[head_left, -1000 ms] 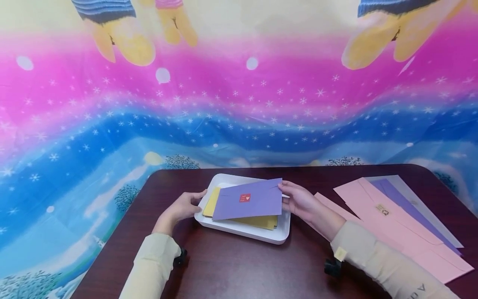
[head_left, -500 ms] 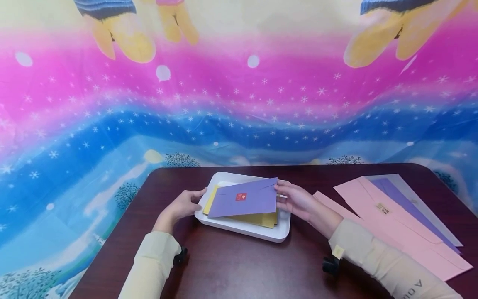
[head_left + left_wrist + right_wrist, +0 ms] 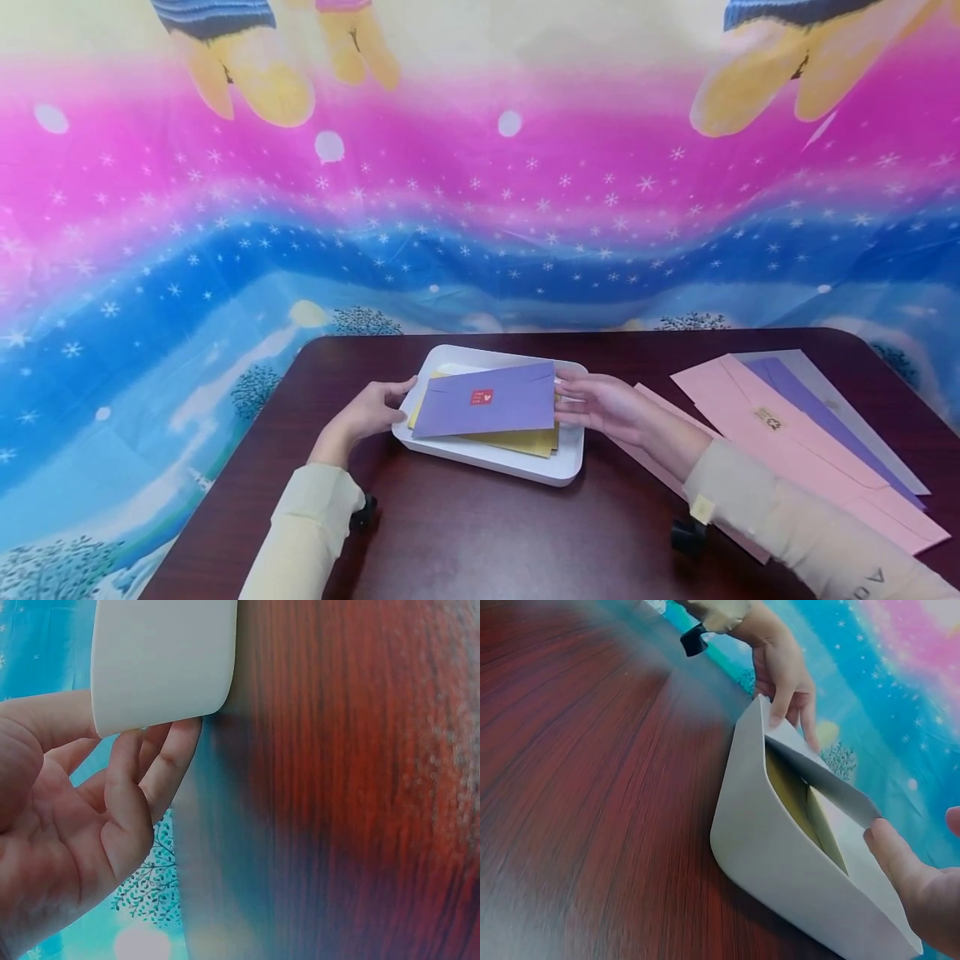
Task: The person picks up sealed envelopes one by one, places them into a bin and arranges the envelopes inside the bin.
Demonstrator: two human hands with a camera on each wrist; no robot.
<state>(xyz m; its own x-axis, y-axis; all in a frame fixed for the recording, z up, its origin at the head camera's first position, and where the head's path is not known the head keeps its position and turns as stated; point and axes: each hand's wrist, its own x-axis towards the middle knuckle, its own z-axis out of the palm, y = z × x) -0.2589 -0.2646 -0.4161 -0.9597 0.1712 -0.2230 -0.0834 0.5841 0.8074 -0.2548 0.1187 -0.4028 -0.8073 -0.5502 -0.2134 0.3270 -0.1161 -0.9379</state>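
Observation:
A purple envelope [image 3: 480, 404] with a red heart sticker lies over yellow envelopes [image 3: 517, 443] in a shallow white tray [image 3: 487, 469]. My left hand [image 3: 367, 412] grips the tray's left end; in the right wrist view its thumb reaches over the rim and other fingers stay outside. My right hand [image 3: 611, 408] is at the purple envelope's right edge, its fingers fairly straight. Seen from the right wrist, one fingertip [image 3: 877, 832] is right at that edge, which is raised above the yellow envelopes.
Pink envelopes [image 3: 810, 450] overlap a purple envelope [image 3: 847, 433] and a light grey one [image 3: 855, 417] on the right of the dark wooden table [image 3: 465, 550]. Another pink envelope [image 3: 660, 458] lies partly under the right forearm. A printed cloth [image 3: 480, 208] hangs behind the table.
The purple envelope has shifted left and sits a little lower over the tray. My right hand has let go of its right edge, fingers straightening. The left hand keeps its place.

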